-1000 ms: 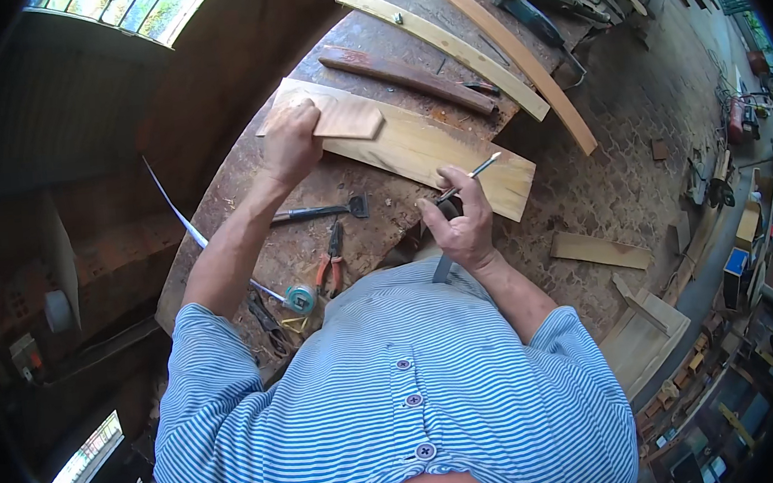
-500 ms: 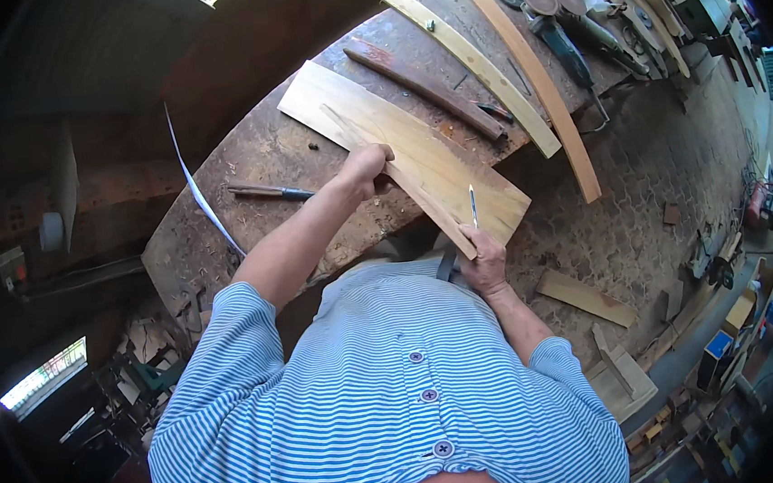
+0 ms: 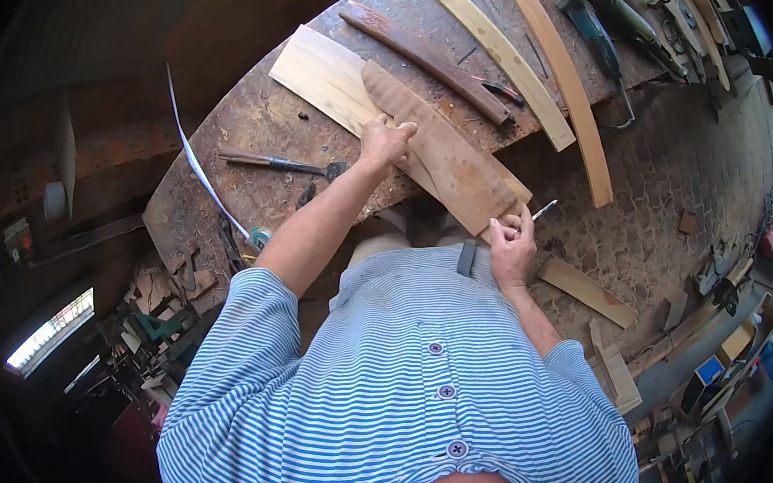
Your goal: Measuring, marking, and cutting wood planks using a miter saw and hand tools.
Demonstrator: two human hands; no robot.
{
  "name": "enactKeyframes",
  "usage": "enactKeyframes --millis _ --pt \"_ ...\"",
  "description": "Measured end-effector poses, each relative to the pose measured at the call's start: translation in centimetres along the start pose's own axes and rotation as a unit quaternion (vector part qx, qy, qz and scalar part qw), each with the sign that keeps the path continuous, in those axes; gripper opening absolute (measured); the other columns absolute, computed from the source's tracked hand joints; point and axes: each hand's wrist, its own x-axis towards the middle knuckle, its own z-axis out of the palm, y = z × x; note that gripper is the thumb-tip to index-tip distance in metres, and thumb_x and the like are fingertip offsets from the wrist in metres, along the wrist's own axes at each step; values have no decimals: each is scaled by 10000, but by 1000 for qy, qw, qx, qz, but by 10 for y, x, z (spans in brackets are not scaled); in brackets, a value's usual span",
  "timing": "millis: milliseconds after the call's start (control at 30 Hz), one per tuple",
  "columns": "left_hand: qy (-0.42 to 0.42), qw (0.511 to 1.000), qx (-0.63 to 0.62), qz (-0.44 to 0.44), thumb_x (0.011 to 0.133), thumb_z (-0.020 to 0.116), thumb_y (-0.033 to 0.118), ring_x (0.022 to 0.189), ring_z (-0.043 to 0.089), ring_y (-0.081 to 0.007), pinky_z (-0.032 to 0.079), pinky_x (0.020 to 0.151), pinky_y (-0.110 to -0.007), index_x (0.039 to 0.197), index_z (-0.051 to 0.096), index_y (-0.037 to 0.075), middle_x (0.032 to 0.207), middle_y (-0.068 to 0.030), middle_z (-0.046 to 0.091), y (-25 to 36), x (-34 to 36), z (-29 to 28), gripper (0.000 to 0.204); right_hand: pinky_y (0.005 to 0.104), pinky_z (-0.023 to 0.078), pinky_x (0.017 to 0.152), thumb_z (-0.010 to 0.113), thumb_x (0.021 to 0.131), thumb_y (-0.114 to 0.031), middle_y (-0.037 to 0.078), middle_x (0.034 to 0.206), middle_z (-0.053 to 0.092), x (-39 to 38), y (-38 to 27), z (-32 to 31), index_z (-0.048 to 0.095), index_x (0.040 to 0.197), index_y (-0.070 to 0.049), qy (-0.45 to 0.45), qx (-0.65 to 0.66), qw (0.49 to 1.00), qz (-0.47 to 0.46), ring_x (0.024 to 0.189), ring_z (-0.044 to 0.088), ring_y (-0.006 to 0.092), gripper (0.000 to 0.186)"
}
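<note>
- Presently, the left hand [image 3: 385,139] grips the edge of a brown wooden board [image 3: 438,151], which lies on a paler plank [image 3: 323,74] on the workbench [image 3: 247,193].
- Right hand [image 3: 512,245], closed on a thin pencil-like tool [image 3: 543,210], touches the board's near end.
- Left of the board: a hammer [image 3: 276,163].
- Beyond the board: a dark curved strip [image 3: 426,55] and two long pale slats [image 3: 489,38].

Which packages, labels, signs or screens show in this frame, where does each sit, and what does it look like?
None can be made out: no package, label, sign or screen shows on the rusty workbench.
Small blue-and-white box: on the floor at lower right, squarish; too small to tell whether it is a package.
The hands hold only wood and a tool: left hand on the brown board, right hand with a pencil-like tool.
</note>
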Motion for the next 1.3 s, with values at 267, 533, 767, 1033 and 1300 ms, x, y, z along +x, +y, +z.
enactKeyframes --millis 267,533,767,1033,1300 --pt "-12 999 51 11 952 759 205 763 674 -165 567 640 -290 1443 499 -135 999 -131 699 -41 -55 -44 652 641 173 1233 955 649 -431 213 1684 299 29 33 -10 253 1644 -58 -79 -420 831 -356 1535 280 419 1274" --pt "15 992 127 -6 872 758 276 752 696 -216 555 714 -382 1012 664 -94 834 -158 728 -141 -117 -44 407 559 244 1207 976 603 -395 210 1685 289 51 15 1 226 1661 -61 -95 -393 846 -348 1532 282 405 1339" --pt "-18 985 168 23 856 764 331 836 720 -317 561 770 -429 947 678 -73 882 -217 730 -174 -131 -23 423 587 229 1222 971 598 -390 205 1664 317 54 16 -10 236 1649 -43 -125 -404 831 -363 1534 276 402 1329" --pt "-60 995 66 -44 943 753 343 789 665 -191 543 685 -351 1095 660 -104 910 -129 704 -166 -120 15 481 467 431 1137 789 913 -299 266 1435 590 82 29 -13 462 1534 27 -44 -226 922 -310 1330 553 436 774" --pt "-92 974 -183 -94 1002 725 400 1180 660 -283 550 980 -450 1408 510 -63 1315 -174 666 -153 -114 55 653 264 539 880 721 997 -151 53 1063 762 81 60 -14 746 1226 37 -193 -65 975 -93 953 682 109 298"
